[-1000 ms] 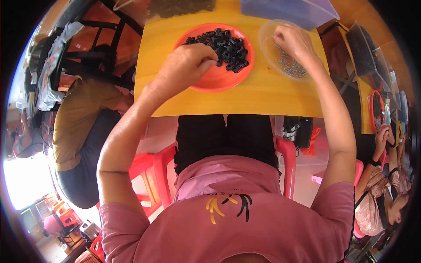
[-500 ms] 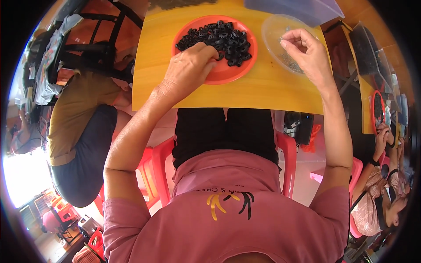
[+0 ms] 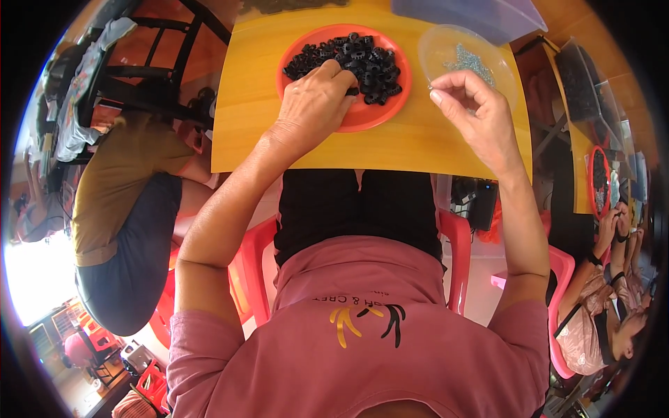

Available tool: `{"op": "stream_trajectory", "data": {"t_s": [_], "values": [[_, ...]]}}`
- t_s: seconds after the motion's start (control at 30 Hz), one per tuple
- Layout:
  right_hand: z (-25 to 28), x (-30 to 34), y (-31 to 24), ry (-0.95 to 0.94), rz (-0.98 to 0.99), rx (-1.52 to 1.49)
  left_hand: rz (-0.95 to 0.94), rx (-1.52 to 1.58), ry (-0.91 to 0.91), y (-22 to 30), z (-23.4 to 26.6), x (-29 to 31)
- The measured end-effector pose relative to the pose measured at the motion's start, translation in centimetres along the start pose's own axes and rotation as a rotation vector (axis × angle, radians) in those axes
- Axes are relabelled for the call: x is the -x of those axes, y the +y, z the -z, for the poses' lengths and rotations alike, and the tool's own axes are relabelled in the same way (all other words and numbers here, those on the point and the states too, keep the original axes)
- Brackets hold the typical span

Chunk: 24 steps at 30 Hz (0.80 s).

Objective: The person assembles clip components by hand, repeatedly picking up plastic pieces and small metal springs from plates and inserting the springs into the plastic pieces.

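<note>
My left hand (image 3: pixel 313 104) is closed over the near left part of a round red plate (image 3: pixel 404 97). A small black plastic part (image 3: pixel 352 91) shows between its thumb and fingers. Many like parts lie heaped in a black pile (image 3: pixel 362 59) on the plate. Just left of a shallow clear dish (image 3: pixel 433 52), my right hand (image 3: pixel 481 115) holds thumb and forefinger pinched together. A tiny thing seems to sit at those fingertips, too small to name. Small silvery metal pieces (image 3: pixel 470 63) lie in the dish.
The plates stand on a yellow wooden table (image 3: pixel 244 139). A translucent purplish bin (image 3: pixel 474 17) is at its far right edge. On the left a seated person (image 3: pixel 125 202) bends forward beside a black frame (image 3: pixel 150 70). Other people (image 3: pixel 592 313) work at a table on the right.
My right hand has drawn back from over the clear dish toward me and slightly left, baring the metal pieces. My left hand has shifted slightly right, the black part still in its fingers.
</note>
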State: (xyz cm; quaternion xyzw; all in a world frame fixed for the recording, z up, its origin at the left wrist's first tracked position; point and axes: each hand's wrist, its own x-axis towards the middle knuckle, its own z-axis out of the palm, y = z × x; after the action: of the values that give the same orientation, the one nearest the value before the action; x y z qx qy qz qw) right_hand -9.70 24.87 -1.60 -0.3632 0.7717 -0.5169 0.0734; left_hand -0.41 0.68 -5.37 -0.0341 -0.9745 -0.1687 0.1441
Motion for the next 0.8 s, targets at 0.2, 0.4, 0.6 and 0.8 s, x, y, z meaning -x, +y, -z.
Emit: {"op": "stream_trajectory", "data": {"t_s": [0.2, 0.4, 0.6, 0.8], "values": [[-1.2, 0.3, -0.5, -0.040, -0.029, -0.149, -0.094, 0.225, 0.126, -0.7, 0.4, 0.3], [-2.7, -0.2, -2.4, -0.114, -0.086, -0.397, 0.248, 1.213, -0.040, 0.9, 2.2, 1.4], [-3.4, -0.5, -3.6, -0.150, -0.092, -0.396, 0.249, 1.504, -0.093, 1.2, 1.9, 2.3], [-4.2, -0.3, -3.8, -0.143, -0.085, -0.409, 0.282, 1.408, -0.031, 1.8, 2.2, 2.8]]}}
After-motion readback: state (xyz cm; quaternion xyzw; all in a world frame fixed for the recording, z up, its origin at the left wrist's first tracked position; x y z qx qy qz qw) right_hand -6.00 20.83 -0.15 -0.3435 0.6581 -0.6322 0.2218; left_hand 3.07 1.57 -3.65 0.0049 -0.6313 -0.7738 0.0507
